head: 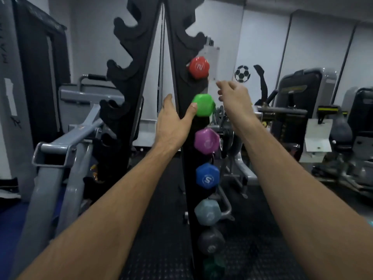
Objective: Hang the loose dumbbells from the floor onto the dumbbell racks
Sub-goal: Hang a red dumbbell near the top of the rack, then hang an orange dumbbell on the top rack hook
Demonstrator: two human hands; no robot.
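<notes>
A tall black A-frame dumbbell rack [186, 158] stands straight ahead. Its right upright carries a column of hex dumbbells: red [199, 67], green [203, 105], purple [206, 140], blue [207, 176], grey-blue [207, 212], dark grey [211, 242] and dark green [214, 267]. The left upright [125, 63] has bare hooks. My left hand [174, 120] is spread against the rack, thumb touching the green dumbbell. My right hand [234, 96] hovers just right of the green dumbbell, fingers loosely apart, holding nothing.
A grey steel weight machine [66, 142] stands close on the left. More gym machines [298, 110] fill the right side. Black rubber flooring [161, 219] runs under the rack. A white wall with a football sticker [242, 73] is behind.
</notes>
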